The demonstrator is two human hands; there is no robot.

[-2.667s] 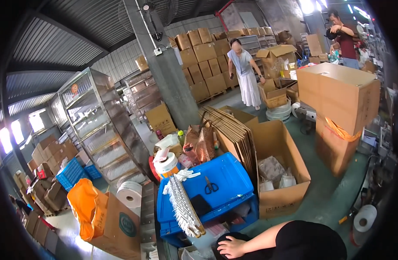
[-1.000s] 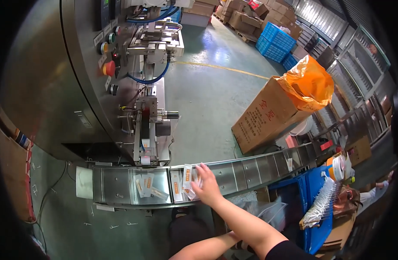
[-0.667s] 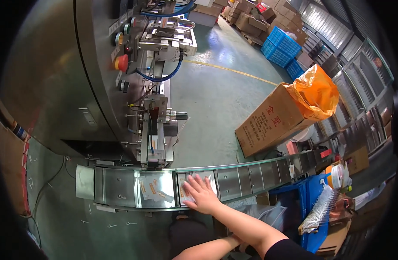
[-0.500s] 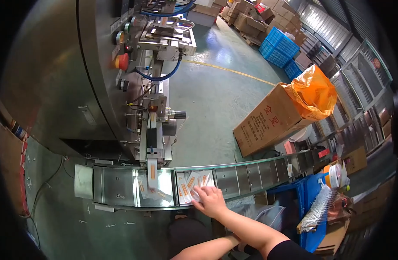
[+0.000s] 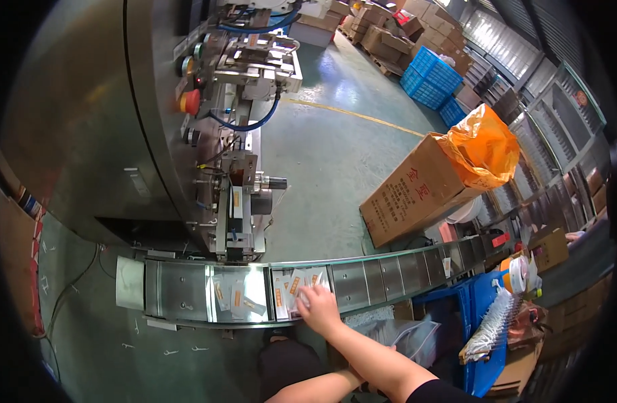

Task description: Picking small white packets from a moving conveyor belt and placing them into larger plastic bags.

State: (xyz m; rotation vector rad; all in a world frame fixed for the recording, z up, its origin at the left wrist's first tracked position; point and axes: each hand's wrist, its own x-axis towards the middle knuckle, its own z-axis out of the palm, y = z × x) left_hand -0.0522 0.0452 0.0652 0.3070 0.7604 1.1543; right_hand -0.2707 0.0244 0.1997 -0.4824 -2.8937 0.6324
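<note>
Small white packets with orange print lie in a compartment of the curved steel conveyor. Over the right side of that pile, my right hand has its fingers bent and drawn together on the packets. Its fingertips partly cover what they grip. The compartment to the left has several more packets lying loosely. My left forearm crosses beneath the right one, which hides most of my left hand; its fingers do not show. Close to that hidden hand is a clear plastic bag.
A steel machine with a red button stands left, its outlet above the conveyor. Beyond the belt stands a carton with an orange liner bag. A blue crate is at right; blue baskets stand farther back.
A packet hanging from the machine's outlet has dropped onto the packets in the left compartment. My right hand's fingers have drawn in from a spread over the pile.
</note>
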